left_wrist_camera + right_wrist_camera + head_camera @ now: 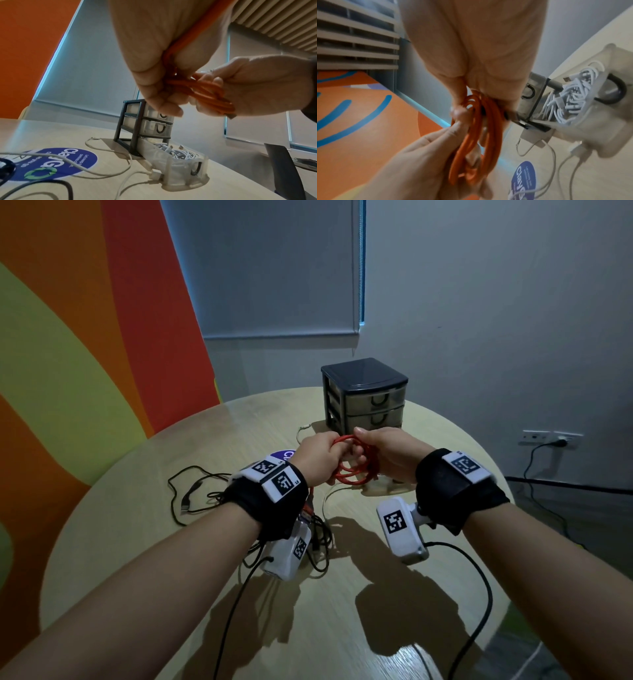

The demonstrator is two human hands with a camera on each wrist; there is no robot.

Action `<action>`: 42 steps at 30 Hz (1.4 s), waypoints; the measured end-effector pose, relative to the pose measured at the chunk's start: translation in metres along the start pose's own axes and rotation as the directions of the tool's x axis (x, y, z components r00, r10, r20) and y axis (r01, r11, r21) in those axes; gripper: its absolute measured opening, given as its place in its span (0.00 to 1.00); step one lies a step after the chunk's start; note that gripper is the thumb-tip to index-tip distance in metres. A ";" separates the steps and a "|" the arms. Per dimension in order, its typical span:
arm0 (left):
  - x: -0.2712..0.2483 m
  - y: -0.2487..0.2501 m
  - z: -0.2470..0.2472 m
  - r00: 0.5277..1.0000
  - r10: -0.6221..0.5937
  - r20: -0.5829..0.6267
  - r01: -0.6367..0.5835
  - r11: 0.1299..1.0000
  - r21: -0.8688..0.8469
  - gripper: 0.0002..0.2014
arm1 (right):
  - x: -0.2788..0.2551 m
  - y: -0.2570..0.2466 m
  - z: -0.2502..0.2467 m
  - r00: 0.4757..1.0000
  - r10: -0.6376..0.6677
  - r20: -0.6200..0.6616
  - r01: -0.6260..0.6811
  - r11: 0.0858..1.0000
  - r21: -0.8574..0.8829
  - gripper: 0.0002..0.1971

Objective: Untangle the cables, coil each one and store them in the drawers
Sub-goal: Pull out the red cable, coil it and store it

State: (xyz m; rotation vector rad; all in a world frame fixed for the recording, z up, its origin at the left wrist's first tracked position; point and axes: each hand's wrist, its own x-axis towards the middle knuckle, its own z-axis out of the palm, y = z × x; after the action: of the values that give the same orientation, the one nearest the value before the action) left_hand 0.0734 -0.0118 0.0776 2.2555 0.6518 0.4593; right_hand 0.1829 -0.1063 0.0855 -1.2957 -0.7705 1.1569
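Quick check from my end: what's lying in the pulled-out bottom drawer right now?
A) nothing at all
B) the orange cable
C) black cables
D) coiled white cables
D: the left wrist view shows the bottom drawer pulled out with white cables bundled inside, while the orange cable is held between the left hand and the right hand.

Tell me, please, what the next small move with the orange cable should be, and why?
Probably lower the orange cable into the open bottom drawer. It already sits in loops gripped by the left hand and right hand, and that drawer, holding coiled white cables, lies just below them.
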 end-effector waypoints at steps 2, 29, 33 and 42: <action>-0.001 0.000 0.002 0.999 0.032 -0.032 -0.033 0.999 -0.023 0.10 | 0.001 0.002 0.000 0.999 -0.050 -0.013 0.051 0.993 0.106 0.11; -0.004 0.030 0.029 0.955 0.125 0.269 -0.285 0.635 0.718 0.13 | 0.000 0.016 -0.006 0.929 -0.284 -0.237 0.305 0.950 0.060 0.19; 0.002 0.035 0.016 0.893 0.347 0.287 -0.449 0.641 0.622 0.12 | -0.004 0.022 -0.012 0.951 -0.240 -0.197 0.231 0.971 -0.066 0.20; 0.012 0.015 0.034 0.865 0.499 -0.053 -0.431 0.792 0.432 0.15 | -0.011 0.010 -0.013 0.985 -0.076 -0.155 0.098 0.986 0.136 0.20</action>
State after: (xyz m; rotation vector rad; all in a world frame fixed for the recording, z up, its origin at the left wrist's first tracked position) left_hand 0.1046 -0.0325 0.0674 2.8148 0.2657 0.8233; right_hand 0.1898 -0.1218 0.0754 -1.2021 -0.6169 1.0141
